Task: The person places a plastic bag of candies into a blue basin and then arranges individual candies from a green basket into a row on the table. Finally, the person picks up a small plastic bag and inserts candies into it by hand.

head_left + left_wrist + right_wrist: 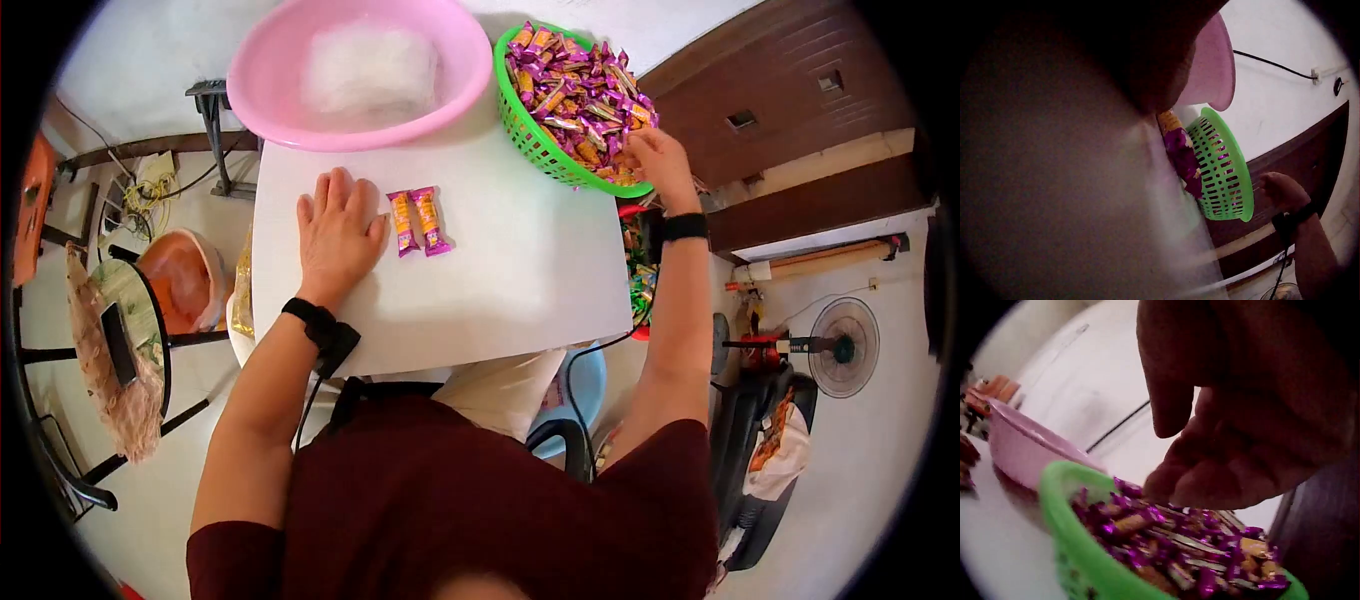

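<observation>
My left hand (340, 235) lies flat on the white table (510, 290), fingers spread. Close by its thumb, two candies in purple and orange wrappers (402, 222) lie side by side. At the far right of the table stands a green basket (535, 145), heaped with more of the same wrapped candies (585, 95). My right hand (655, 160) hovers over the basket's near right side. In the right wrist view, a gap shows between its thumb and its gently bent fingers (1210, 481), and nothing is held there. The fingertips overlap the heap in that view.
A pink basin (260, 110) with clear plastic bags (370, 70) in it stands at the table's far left. A red container of green-wrapped items (640, 270) sits below the right edge. A round stool (130, 330) is at the left, and a fan (845, 345) at the right.
</observation>
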A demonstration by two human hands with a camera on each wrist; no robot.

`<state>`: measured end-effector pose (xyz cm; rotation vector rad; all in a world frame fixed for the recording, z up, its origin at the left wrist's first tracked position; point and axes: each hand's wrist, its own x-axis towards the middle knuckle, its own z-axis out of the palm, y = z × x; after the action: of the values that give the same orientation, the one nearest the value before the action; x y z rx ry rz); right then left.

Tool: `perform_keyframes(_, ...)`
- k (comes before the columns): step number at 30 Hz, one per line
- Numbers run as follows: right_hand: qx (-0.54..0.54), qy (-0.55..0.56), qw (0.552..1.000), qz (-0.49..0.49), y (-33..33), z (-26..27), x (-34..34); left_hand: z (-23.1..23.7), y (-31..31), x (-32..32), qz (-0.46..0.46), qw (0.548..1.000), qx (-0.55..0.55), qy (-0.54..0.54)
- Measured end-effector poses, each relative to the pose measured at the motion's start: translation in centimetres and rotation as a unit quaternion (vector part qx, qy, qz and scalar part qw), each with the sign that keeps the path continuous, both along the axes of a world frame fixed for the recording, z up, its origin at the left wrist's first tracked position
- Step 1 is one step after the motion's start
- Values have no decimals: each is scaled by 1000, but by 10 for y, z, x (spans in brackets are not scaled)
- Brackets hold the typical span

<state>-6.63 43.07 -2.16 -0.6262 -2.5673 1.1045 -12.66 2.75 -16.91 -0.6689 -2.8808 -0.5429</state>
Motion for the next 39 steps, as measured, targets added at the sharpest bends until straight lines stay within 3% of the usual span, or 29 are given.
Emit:
perform_keyframes(2, 122, 4, 993, 5, 67, -14, -17, -2, 0, -1, 2, 1000, 0, 10)
perform_keyframes(5, 204, -42, 978, 26, 85, -1, -41, -1, 2, -1, 5, 1000, -2, 7)
perform_keyframes(8, 221, -69, 971, 67, 84, -2, -72, -4, 1, -2, 6, 1000, -10, 6)
perform_keyframes(9, 302, -101, 945, 79, 78, 0, -82, -5, 2, -3, 7, 1000, -14, 8)
perform_keyframes(13, 345, -154, 922, 85, 65, -17, -112, -5, 2, -3, 7, 1000, -10, 6)
perform_keyframes(17, 458, -246, 850, 89, 53, -30, -123, -5, 1, -3, 6, 1000, -5, 1)
perform_keyframes(20, 469, -224, 851, 81, 56, -36, -127, -3, 0, -3, 2, 1000, -2, -4)
perform_keyframes(24, 296, -105, 945, 91, 32, -8, -114, 2, -1, -1, -2, 1000, 12, -10)
perform_keyframes(26, 113, -78, 984, 113, 26, 2, -109, 1, -1, -1, 1, 1000, 12, -6)
perform_keyframes(28, -99, -24, 984, 147, -10, 19, -83, -2, -1, -1, 0, 1000, 13, 1)
perform_keyframes(36, -254, 13, 943, 213, -84, 15, -32, -6, -4, -1, -3, 999, 26, 38)
perform_keyframes(39, -219, -23, 954, 204, -97, -6, -27, -5, -3, -1, -6, 999, 23, 43)
